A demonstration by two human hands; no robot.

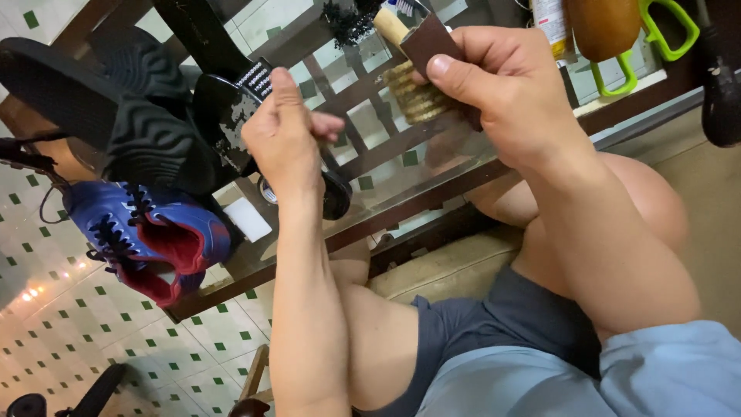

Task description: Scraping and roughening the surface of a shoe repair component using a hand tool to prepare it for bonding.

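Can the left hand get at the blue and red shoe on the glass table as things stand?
Probably yes. The left hand hovers over the glass table, and the blue and red shoe lies open beside its forearm with nothing between them. That hand is closed on a black sandal, though, so its grip is taken.

Person seen from above: bare forearms and bare knees, left hand (287,133) and right hand (494,85) ungloved, no rings or watch showing, dark grey-blue shorts (502,316) and a light blue shirt (617,378)
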